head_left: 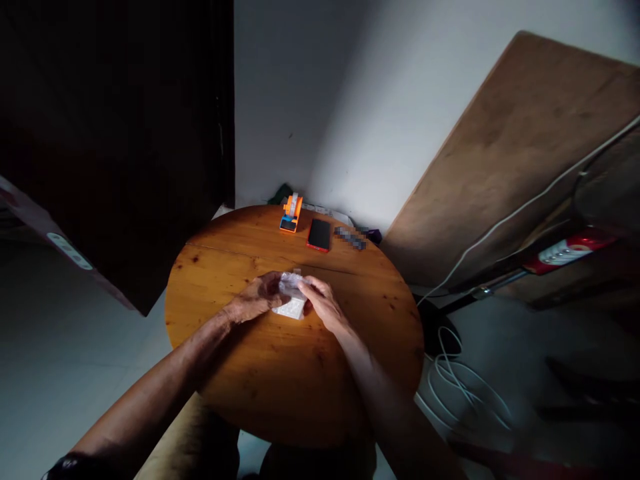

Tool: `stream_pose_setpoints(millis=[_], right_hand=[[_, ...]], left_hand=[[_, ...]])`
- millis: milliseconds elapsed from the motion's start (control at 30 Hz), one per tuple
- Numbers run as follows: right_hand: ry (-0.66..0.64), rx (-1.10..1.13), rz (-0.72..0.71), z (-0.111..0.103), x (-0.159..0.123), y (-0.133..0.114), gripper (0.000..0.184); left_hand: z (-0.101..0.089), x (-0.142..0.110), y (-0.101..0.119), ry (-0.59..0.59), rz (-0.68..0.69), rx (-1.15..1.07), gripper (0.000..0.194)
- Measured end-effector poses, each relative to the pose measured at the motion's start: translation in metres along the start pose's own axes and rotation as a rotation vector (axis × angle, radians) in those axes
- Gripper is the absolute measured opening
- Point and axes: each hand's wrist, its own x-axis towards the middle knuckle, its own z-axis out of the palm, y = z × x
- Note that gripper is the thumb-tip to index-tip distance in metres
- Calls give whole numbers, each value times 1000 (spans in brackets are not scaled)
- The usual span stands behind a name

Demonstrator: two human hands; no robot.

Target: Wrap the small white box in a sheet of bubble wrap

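Over the middle of a round wooden table, both hands grip a small white packet with clear, shiny plastic on its upper part. My left hand holds its left side with curled fingers, partly in shadow. From the right, my right hand pinches the plastic near the top edge, fingers pressed together. What is inside the packet cannot be made out. Beyond the hands, toward the back of the table, stands an orange and blue tape dispenser. A dark-screened phone with a red edge lies beside it.
A pixelated object lies at the table's back right, near a small dark item. A white wall rises behind. To the right lean a brown board and a red-labelled pole; white cable coils on the floor.
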Motion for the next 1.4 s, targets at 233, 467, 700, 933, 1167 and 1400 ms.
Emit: stream_pose_setpoints(millis=[233, 467, 700, 933, 1167, 1400], right_hand=[[-63, -39, -86, -7, -2, 7, 47], [-75, -171, -108, -3, -8, 3, 32], [-14, -207, -185, 0, -11, -7, 30], [73, -134, -166, 6, 2, -9, 36], [140, -138, -205, 11, 14, -8, 22], [161, -168, -273, 13, 16, -11, 22]], left_hand=[[3, 2, -3, 94, -27, -115, 73], [5, 0, -1, 123, -77, -100, 74], [6, -1, 0, 152, -84, -103, 74], [3, 3, -8, 116, -41, -102, 75], [1, 4, -10, 116, -41, -40, 80], [2, 4, -7, 129, -46, -90, 80]])
